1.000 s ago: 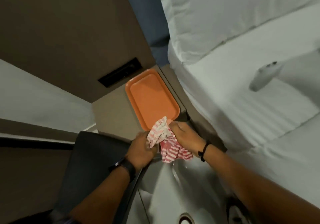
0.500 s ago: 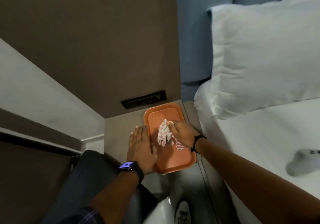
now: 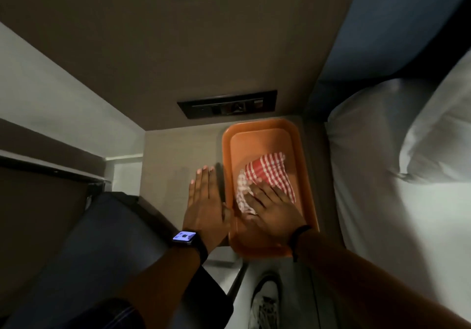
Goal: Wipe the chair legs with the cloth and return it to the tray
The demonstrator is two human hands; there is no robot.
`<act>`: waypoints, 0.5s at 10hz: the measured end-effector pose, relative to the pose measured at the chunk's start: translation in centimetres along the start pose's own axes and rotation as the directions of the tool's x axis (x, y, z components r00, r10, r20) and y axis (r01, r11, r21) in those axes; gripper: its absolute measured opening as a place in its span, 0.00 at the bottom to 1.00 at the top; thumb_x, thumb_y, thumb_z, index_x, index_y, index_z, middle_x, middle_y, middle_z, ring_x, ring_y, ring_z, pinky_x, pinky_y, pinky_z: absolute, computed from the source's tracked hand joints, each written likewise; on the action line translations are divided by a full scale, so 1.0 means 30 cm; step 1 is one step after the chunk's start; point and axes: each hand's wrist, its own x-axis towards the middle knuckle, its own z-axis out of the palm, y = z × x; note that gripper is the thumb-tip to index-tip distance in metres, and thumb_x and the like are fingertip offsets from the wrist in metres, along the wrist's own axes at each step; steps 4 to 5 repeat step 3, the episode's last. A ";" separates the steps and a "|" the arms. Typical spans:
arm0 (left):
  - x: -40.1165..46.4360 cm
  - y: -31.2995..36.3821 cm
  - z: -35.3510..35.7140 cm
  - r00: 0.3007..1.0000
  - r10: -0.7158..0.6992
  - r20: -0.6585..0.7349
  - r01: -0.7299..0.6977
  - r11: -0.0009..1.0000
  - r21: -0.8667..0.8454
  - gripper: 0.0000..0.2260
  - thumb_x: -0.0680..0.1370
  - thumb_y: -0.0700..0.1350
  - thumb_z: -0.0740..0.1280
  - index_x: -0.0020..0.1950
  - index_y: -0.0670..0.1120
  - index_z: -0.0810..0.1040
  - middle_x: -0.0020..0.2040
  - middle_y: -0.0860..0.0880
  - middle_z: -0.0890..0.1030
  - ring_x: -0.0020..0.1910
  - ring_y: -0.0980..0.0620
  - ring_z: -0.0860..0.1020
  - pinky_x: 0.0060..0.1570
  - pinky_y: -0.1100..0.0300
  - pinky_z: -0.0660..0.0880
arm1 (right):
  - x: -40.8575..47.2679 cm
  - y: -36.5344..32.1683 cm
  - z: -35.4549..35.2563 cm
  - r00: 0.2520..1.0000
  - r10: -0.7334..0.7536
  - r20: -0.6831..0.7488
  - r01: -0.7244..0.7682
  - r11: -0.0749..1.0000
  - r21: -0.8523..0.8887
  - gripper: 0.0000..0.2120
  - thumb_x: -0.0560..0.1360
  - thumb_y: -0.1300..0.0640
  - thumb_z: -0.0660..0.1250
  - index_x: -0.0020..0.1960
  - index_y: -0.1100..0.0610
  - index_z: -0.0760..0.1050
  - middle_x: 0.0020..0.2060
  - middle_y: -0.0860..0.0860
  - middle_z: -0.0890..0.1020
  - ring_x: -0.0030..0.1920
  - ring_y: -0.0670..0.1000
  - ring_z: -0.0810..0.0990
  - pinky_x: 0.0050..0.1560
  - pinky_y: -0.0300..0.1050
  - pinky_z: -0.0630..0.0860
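A red-and-white checked cloth (image 3: pixel 267 173) lies crumpled inside the orange tray (image 3: pixel 302 150) on the bedside table. My right hand (image 3: pixel 274 207) rests flat on the near end of the cloth, fingers spread over it. My left hand (image 3: pixel 204 201), with a lit watch on the wrist, lies flat and open on the tabletop just left of the tray, its thumb at the tray's rim. The dark chair (image 3: pixel 84 252) fills the lower left; its legs are hidden.
A dark switch panel (image 3: pixel 226 104) is set in the brown wall behind the tray. The bed with a white pillow (image 3: pixel 397 137) runs along the right. A white shoe (image 3: pixel 265 300) shows on the floor below the table (image 3: pixel 173 160).
The cloth went from both hands below the table edge onto the tray. My left hand let go and lies flat on the table. The cloth now lies more spread out under my right hand.
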 end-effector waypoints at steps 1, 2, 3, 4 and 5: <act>-0.002 -0.022 0.031 1.000 -0.003 0.021 0.003 1.000 0.030 0.41 0.72 0.60 0.45 0.82 0.46 0.38 0.84 0.43 0.42 0.82 0.47 0.38 0.79 0.49 0.37 | 0.011 0.005 0.066 1.000 0.019 -0.011 -0.019 0.999 -0.035 0.35 0.83 0.32 0.54 0.81 0.51 0.72 0.79 0.57 0.78 0.77 0.62 0.80 0.73 0.68 0.78; 0.010 -0.028 0.047 0.999 0.012 0.041 -0.013 0.999 0.034 0.42 0.72 0.61 0.43 0.83 0.45 0.39 0.84 0.42 0.43 0.82 0.46 0.40 0.80 0.47 0.39 | 0.017 0.030 0.109 0.999 0.028 0.025 -0.027 0.999 -0.040 0.38 0.85 0.28 0.48 0.84 0.51 0.64 0.81 0.59 0.75 0.78 0.64 0.78 0.75 0.70 0.76; -0.001 -0.019 0.042 0.999 0.053 0.015 -0.054 0.996 0.067 0.37 0.77 0.58 0.46 0.83 0.44 0.40 0.84 0.42 0.45 0.83 0.45 0.42 0.80 0.48 0.38 | 0.025 0.023 0.108 1.000 0.016 -0.010 -0.017 1.000 -0.007 0.43 0.84 0.26 0.37 0.87 0.52 0.59 0.85 0.59 0.69 0.83 0.65 0.72 0.80 0.71 0.69; -0.001 -0.019 0.042 0.999 0.053 0.015 -0.054 0.996 0.067 0.37 0.77 0.58 0.46 0.83 0.44 0.40 0.84 0.42 0.45 0.83 0.45 0.42 0.80 0.48 0.38 | 0.025 0.023 0.108 1.000 0.016 -0.010 -0.017 1.000 -0.007 0.43 0.84 0.26 0.37 0.87 0.52 0.59 0.85 0.59 0.69 0.83 0.65 0.72 0.80 0.71 0.69; -0.001 -0.019 0.042 0.999 0.053 0.015 -0.054 0.996 0.067 0.37 0.77 0.58 0.46 0.83 0.44 0.40 0.84 0.42 0.45 0.83 0.45 0.42 0.80 0.48 0.38 | 0.025 0.023 0.108 1.000 0.016 -0.010 -0.017 1.000 -0.007 0.43 0.84 0.26 0.37 0.87 0.52 0.59 0.85 0.59 0.69 0.83 0.65 0.72 0.80 0.71 0.69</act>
